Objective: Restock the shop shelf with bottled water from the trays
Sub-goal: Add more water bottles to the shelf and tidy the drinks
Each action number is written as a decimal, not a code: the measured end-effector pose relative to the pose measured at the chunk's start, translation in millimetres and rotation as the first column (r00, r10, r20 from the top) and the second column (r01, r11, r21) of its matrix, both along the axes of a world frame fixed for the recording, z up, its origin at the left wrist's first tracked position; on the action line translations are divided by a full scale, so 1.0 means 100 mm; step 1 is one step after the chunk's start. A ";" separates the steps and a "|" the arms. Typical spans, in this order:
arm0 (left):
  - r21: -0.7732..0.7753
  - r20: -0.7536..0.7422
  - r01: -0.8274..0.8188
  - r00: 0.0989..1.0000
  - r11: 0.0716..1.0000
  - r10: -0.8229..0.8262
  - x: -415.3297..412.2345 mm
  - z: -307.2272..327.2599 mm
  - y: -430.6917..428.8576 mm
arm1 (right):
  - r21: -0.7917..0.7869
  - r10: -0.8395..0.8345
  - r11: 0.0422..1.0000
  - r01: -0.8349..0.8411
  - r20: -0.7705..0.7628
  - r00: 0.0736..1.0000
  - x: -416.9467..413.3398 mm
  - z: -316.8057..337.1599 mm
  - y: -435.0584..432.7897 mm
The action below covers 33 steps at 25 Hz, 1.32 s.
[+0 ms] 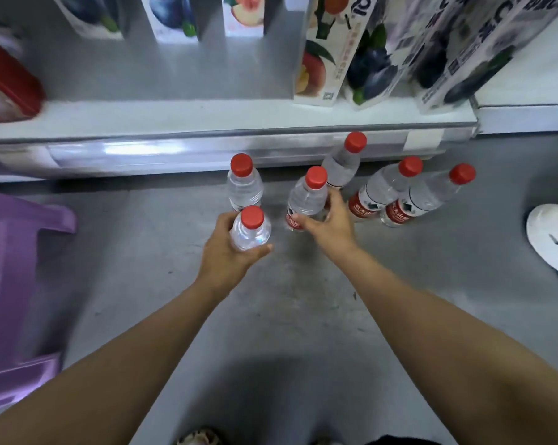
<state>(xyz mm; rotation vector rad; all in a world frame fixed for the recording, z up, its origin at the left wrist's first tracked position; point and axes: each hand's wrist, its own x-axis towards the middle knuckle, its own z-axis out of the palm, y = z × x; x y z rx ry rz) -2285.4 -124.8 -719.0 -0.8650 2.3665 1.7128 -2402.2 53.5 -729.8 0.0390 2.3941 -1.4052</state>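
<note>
The left hand (pixel 223 252) has its fingers and thumb curled round the body of a red-capped water bottle (pixel 251 231), which is upright; I cannot tell whether it is off the grey floor (pixel 271 316). Just to its right, the right hand (pixel 330 223) curls round the lower part of a second water bottle (pixel 306 197), thumb by the red label and fingers behind.

Just beyond the left hand, a third bottle (pixel 243 186) stands on the floor. Beyond the right hand, a fourth bottle (pixel 341 163) stands near the front edge of the white shelf (pixel 207 120). To the right of that hand, a fifth bottle (pixel 385 191) and a sixth bottle (pixel 428 197) stand side by side.

Past both hands the shelf carries juice cartons (pixel 322 59). Well left of the left hand is a purple plastic stool (pixel 14 268), and well right of the right hand is a white shoe (pixel 553 242).
</note>
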 end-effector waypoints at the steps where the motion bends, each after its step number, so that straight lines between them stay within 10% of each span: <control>1: 0.055 0.025 -0.004 1.000 0.998 0.002 0.00 0.00 -0.05 | -0.029 0.004 1.000 -0.003 0.029 1.000 0.02 0.01 0.02; 7: 0.452 0.266 -0.236 0.956 0.860 0.122 0.32 0.63 -0.12 | -0.123 0.005 0.992 0.041 0.348 0.938 0.44 0.58 0.31; 16: 0.554 0.453 -0.428 0.875 0.714 0.173 0.89 3.30 0.11 | -0.263 0.012 0.941 0.213 0.654 0.756 1.00 3.17 0.40; 26: 0.737 0.238 -0.391 0.913 0.552 0.331 0.66 6.72 0.03 | -0.513 0.129 0.834 0.203 0.540 0.832 0.69 6.37 0.06; 33: 0.646 -0.199 -0.208 0.884 0.735 0.424 0.36 8.61 -0.31 | -0.687 0.314 0.717 -0.123 0.160 0.936 0.28 8.28 -0.35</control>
